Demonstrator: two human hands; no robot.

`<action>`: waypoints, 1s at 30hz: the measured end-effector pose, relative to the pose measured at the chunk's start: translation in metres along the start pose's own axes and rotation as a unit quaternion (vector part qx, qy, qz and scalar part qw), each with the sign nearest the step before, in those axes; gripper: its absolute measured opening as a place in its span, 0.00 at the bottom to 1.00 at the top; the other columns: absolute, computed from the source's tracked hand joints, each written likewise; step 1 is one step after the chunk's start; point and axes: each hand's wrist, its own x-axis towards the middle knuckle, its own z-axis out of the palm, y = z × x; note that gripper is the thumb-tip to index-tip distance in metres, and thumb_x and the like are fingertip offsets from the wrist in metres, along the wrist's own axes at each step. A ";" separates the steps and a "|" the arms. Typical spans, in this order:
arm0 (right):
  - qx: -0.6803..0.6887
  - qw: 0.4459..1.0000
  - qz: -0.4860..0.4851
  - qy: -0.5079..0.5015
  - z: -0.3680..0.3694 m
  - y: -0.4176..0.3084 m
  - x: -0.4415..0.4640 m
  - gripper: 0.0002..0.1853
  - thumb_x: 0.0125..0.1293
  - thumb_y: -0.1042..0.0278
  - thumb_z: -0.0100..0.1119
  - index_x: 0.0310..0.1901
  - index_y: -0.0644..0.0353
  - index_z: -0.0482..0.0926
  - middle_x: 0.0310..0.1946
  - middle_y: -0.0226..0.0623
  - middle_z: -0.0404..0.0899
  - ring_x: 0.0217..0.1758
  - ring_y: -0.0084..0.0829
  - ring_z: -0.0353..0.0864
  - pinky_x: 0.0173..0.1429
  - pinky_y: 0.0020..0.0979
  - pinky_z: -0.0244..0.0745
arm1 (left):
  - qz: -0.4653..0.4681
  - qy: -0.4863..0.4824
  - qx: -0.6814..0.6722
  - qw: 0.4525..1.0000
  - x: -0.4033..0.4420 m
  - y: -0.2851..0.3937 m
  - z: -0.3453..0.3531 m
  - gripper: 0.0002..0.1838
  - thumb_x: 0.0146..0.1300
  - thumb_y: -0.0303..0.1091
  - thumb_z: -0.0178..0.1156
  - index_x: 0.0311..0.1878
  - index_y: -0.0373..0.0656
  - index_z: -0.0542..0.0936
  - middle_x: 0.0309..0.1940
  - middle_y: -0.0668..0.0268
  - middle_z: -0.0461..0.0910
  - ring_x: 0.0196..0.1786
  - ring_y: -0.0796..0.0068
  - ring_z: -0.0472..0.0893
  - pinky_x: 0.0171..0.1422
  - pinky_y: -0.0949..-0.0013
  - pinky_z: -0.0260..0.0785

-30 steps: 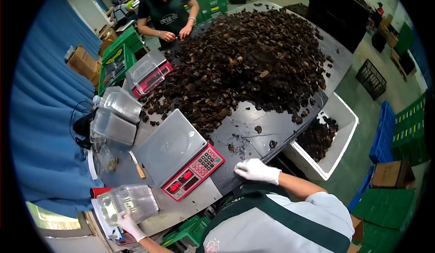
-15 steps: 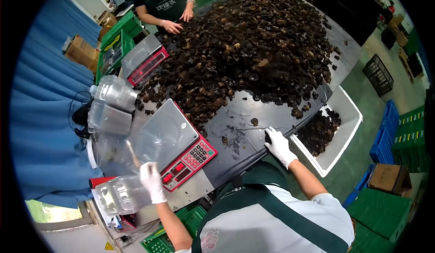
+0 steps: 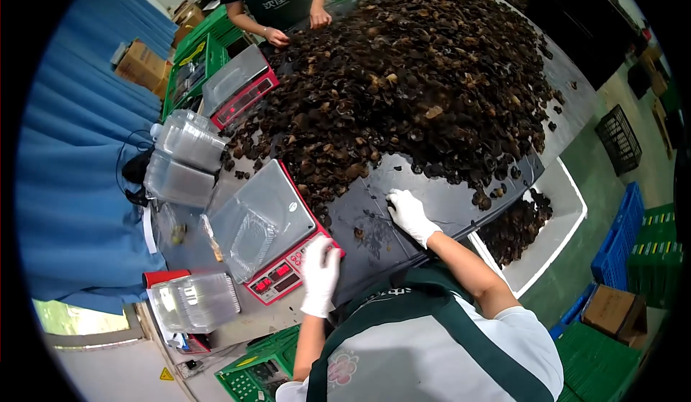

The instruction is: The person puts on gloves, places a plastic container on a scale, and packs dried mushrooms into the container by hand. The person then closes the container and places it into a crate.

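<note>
My left hand (image 3: 321,274), in a white glove, hovers over the keypad side of the red digital scale (image 3: 287,275); its thumb stands apart from the fingers and nothing shows in it. A clear plastic box (image 3: 253,240) rests on the scale's platform. Near the front of a big heap of dark wood ear mushrooms (image 3: 403,78), my gloved right hand (image 3: 412,216) reaches low over the grey tabletop (image 3: 360,208). Its fingers are curled, and whatever is under them is hidden. One loose mushroom piece (image 3: 358,233) lies to the left of that hand.
Clear plastic boxes (image 3: 193,303) are stacked left of the scale, with more nested containers (image 3: 183,159) behind. A white bin (image 3: 568,229) of mushrooms stands off the table's right edge. Across the table, a co-worker's hands (image 3: 319,17) touch the heap beside a second scale (image 3: 241,89).
My left hand has moved right, from the stacked boxes to the scale's keypad. My right hand has gone from the table's front edge inward and left, to where a loose mushroom lay.
</note>
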 end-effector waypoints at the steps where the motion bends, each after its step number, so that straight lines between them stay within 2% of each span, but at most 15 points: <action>1: 0.001 1.000 -0.007 -0.001 -0.001 0.001 0.005 0.14 0.53 0.70 0.61 0.43 0.59 0.78 0.44 0.41 0.79 0.49 0.42 0.77 0.52 0.39 0.74 | 0.044 -0.008 0.036 0.998 -0.002 0.001 0.026 0.20 0.56 0.33 0.64 0.52 0.40 0.76 0.51 0.54 0.77 0.53 0.54 0.77 0.57 0.61 0.71; 2: 0.008 1.000 0.006 0.003 -0.001 0.004 0.006 0.11 0.53 0.70 0.60 0.40 0.58 0.79 0.40 0.40 0.80 0.47 0.41 0.78 0.50 0.39 0.75 | 0.087 -0.017 0.073 0.993 -0.003 -0.001 0.050 0.23 0.56 0.34 0.65 0.55 0.40 0.75 0.53 0.53 0.75 0.54 0.54 0.76 0.57 0.62 0.72; 6: 0.092 0.993 0.066 0.045 -0.002 0.018 0.011 0.07 0.50 0.70 0.60 0.33 0.58 0.80 0.31 0.41 0.81 0.38 0.45 0.80 0.45 0.39 0.76 | -0.016 -0.107 0.194 0.975 0.013 0.008 0.104 0.32 0.56 0.38 0.63 0.64 0.43 0.67 0.60 0.55 0.68 0.54 0.55 0.75 0.52 0.60 0.74; 8: 0.104 0.990 0.079 0.049 -0.010 0.016 0.014 0.07 0.51 0.68 0.63 0.32 0.59 0.81 0.28 0.40 0.82 0.33 0.40 0.82 0.42 0.35 0.77 | -0.013 -0.100 0.231 0.968 0.023 0.008 0.110 0.28 0.56 0.37 0.63 0.61 0.42 0.70 0.52 0.57 0.73 0.49 0.56 0.77 0.49 0.61 0.75; 12: 0.308 0.935 0.154 -0.088 -0.042 -0.016 0.018 0.10 0.54 0.68 0.66 0.38 0.61 0.83 0.30 0.31 0.83 0.34 0.20 0.79 0.42 0.24 0.75 | -0.140 -0.147 -0.022 0.979 0.043 0.001 0.102 0.19 0.59 0.35 0.60 0.53 0.40 0.76 0.39 0.64 0.78 0.42 0.63 0.79 0.46 0.65 0.74; 13: 0.325 0.928 0.122 -0.135 -0.049 -0.029 0.018 0.13 0.53 0.67 0.67 0.41 0.61 0.82 0.32 0.32 0.84 0.34 0.21 0.80 0.42 0.24 0.76 | -0.278 -0.162 -0.350 0.880 0.043 -0.003 0.101 0.18 0.62 0.37 0.57 0.54 0.41 0.76 0.41 0.65 0.79 0.43 0.65 0.80 0.48 0.65 0.73; 14: 0.342 0.917 0.092 -0.180 -0.055 -0.041 0.018 0.17 0.53 0.66 0.68 0.44 0.60 0.82 0.34 0.33 0.84 0.34 0.22 0.81 0.43 0.25 0.76 | -0.377 -0.150 -0.631 0.661 0.044 -0.002 0.098 0.18 0.65 0.39 0.54 0.54 0.42 0.76 0.42 0.65 0.80 0.45 0.67 0.80 0.49 0.65 0.72; 15: 0.309 0.924 0.024 -0.223 -0.063 -0.052 0.018 0.20 0.52 0.64 0.68 0.48 0.59 0.80 0.36 0.34 0.84 0.34 0.24 0.81 0.43 0.26 0.77 | -0.410 -0.157 -0.689 0.576 0.046 -0.001 0.098 0.20 0.68 0.44 0.48 0.55 0.43 0.75 0.48 0.65 0.80 0.48 0.67 0.79 0.52 0.63 0.71; 16: 0.275 0.924 -0.045 -0.262 -0.067 -0.059 0.020 0.24 0.52 0.62 0.69 0.52 0.58 0.78 0.39 0.35 0.83 0.34 0.26 0.82 0.43 0.26 0.77 | -0.418 -0.154 -0.687 0.575 0.041 0.002 0.096 0.20 0.68 0.44 0.48 0.55 0.43 0.75 0.48 0.65 0.80 0.48 0.67 0.79 0.52 0.63 0.71; 17: 0.192 0.959 -0.182 -0.103 -0.051 -0.056 0.018 0.30 0.51 0.59 0.69 0.57 0.56 0.74 0.40 0.37 0.83 0.34 0.28 0.83 0.42 0.27 0.78 | -0.465 -0.112 -0.704 0.525 0.037 0.004 0.095 0.21 0.68 0.45 0.48 0.56 0.42 0.75 0.49 0.64 0.79 0.49 0.66 0.79 0.52 0.63 0.71; 19: 0.226 0.964 -0.069 -0.125 -0.052 -0.054 0.031 0.25 0.54 0.60 0.66 0.54 0.57 0.77 0.40 0.38 0.82 0.33 0.31 0.82 0.41 0.30 0.78 | -0.511 -0.037 -0.731 0.451 0.023 -0.007 0.105 0.18 0.68 0.44 0.50 0.53 0.42 0.77 0.46 0.63 0.81 0.49 0.66 0.79 0.51 0.65 0.71; 20: 0.247 0.957 0.010 -0.154 -0.053 -0.053 0.041 0.23 0.55 0.61 0.65 0.53 0.57 0.77 0.40 0.39 0.82 0.32 0.33 0.82 0.40 0.31 0.78 | -0.543 -0.028 -0.712 0.443 0.020 -0.005 0.103 0.14 0.67 0.40 0.53 0.47 0.42 0.79 0.43 0.63 0.82 0.45 0.67 0.79 0.48 0.67 0.71; 22: 0.156 0.985 -0.065 0.032 -0.009 -0.023 0.055 0.18 0.59 0.61 0.62 0.49 0.60 0.79 0.38 0.42 0.81 0.41 0.40 0.79 0.47 0.36 0.75 | -0.525 -0.072 -0.704 0.473 0.011 -0.014 0.104 0.11 0.67 0.38 0.53 0.43 0.42 0.80 0.42 0.64 0.82 0.42 0.68 0.79 0.45 0.69 0.71; 25: 0.023 0.995 -0.093 0.019 0.016 -0.008 0.072 0.16 0.57 0.58 0.63 0.41 0.62 0.80 0.38 0.40 0.78 0.44 0.42 0.74 0.47 0.39 0.73 | -0.525 -0.097 -0.687 0.494 0.008 -0.010 0.096 0.12 0.67 0.41 0.53 0.42 0.43 0.79 0.41 0.64 0.82 0.40 0.68 0.79 0.42 0.70 0.71; 30: -0.005 0.960 -0.258 -0.105 0.018 -0.012 0.038 0.08 0.57 0.65 0.60 0.34 0.60 0.77 0.36 0.37 0.75 0.43 0.38 0.72 0.47 0.36 0.72 | -0.510 -0.083 -0.693 0.502 0.007 0.006 0.075 0.14 0.67 0.44 0.55 0.37 0.44 0.80 0.36 0.65 0.82 0.37 0.69 0.78 0.38 0.71 0.70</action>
